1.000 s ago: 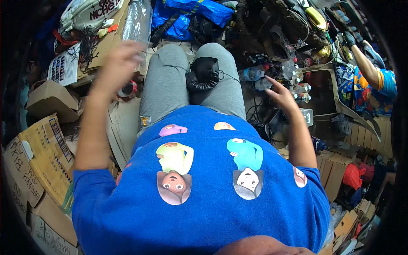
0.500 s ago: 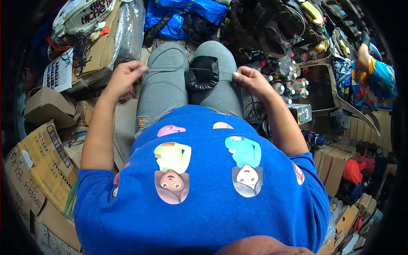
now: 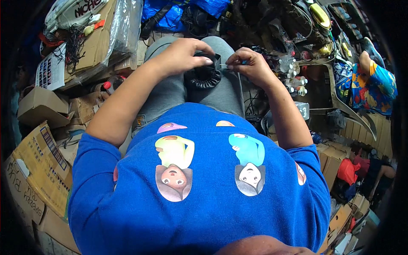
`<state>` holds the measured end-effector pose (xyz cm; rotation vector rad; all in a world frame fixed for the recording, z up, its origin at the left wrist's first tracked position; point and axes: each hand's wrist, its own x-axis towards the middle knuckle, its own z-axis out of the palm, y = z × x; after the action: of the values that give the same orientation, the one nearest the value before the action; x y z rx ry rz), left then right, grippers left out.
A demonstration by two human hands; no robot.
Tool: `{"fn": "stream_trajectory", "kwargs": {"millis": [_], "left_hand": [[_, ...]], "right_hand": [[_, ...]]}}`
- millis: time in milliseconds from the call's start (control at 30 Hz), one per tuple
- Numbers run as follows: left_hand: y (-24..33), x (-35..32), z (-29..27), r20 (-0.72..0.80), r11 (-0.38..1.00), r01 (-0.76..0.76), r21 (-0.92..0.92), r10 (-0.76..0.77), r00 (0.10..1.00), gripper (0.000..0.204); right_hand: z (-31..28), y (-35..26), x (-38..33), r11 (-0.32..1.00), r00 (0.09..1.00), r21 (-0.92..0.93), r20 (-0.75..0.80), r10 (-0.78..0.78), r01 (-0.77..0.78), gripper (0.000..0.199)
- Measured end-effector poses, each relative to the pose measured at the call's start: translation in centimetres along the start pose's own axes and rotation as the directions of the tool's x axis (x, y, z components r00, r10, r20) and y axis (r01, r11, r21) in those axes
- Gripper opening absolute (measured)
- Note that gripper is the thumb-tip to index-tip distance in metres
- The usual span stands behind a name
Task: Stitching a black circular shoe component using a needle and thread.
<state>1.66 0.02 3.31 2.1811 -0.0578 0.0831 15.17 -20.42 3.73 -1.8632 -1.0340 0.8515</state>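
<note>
On my lap, between my thighs, lies a black leather-like piece (image 3: 206, 80) with a gathered, ruffled edge; it looks like a shoe upper. My left hand (image 3: 182, 57) reaches across from the left, thumb and fingers closed around its upper part, hiding much of it. Just right of the piece, my right hand (image 3: 250, 66) pinches a thin needle (image 3: 224, 65) between thumb and fingertips. The needle's tip lies close to the piece's right side; whether it enters the material cannot be made out.
Cardboard boxes (image 3: 42, 108) and a plastic-covered carton (image 3: 104, 42) crowd my left. Several clear bottles (image 3: 297, 85) stand to my right, beside a curved frame (image 3: 340, 93). Blue plastic sheeting (image 3: 208, 7) lies ahead. Other people sit at far right, one in patterned blue clothing (image 3: 369, 87).
My left hand has moved right from beside my left thigh onto the black piece. My right hand has come inward to its right side. The dark thread stretched between them is no longer drawn out.
</note>
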Motion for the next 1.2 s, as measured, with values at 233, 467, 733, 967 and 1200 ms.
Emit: {"fn": "stream_trajectory", "kwargs": {"millis": [233,467,733,967,1200], "left_hand": [[0.0,2.8,0.2,0.302,0.988,0.128,-0.090,-0.095,0.948,0.025],[-1.6,2.9,0.8,0.467,0.849,0.332,-0.411,-0.117,0.877,0.025],[-1.4,2.3,0.4,0.549,0.802,0.409,-0.435,-0.124,0.827,0.038],[-1.5,2.5,0.6,0.598,0.837,0.390,-0.384,-0.096,0.796,0.039],[-1.8,2.4,0.3,0.645,0.769,0.416,-0.484,-0.008,0.764,0.035]], "right_hand": [[-0.4,-0.2,0.5,0.986,0.992,-0.133,0.094,-0.088,0.100,0.012],[1.3,0.8,0.1,0.999,0.998,0.003,0.048,-0.038,0.038,0.011],[3.2,0.0,-2.7,0.979,0.985,-0.193,-0.147,-0.093,0.064,0.024],[2.8,-3.2,-2.7,0.832,0.975,-0.531,-0.044,-0.219,0.163,0.022],[2.2,-5.5,0.2,0.466,0.928,-0.802,0.309,-0.209,0.372,0.018]]}}
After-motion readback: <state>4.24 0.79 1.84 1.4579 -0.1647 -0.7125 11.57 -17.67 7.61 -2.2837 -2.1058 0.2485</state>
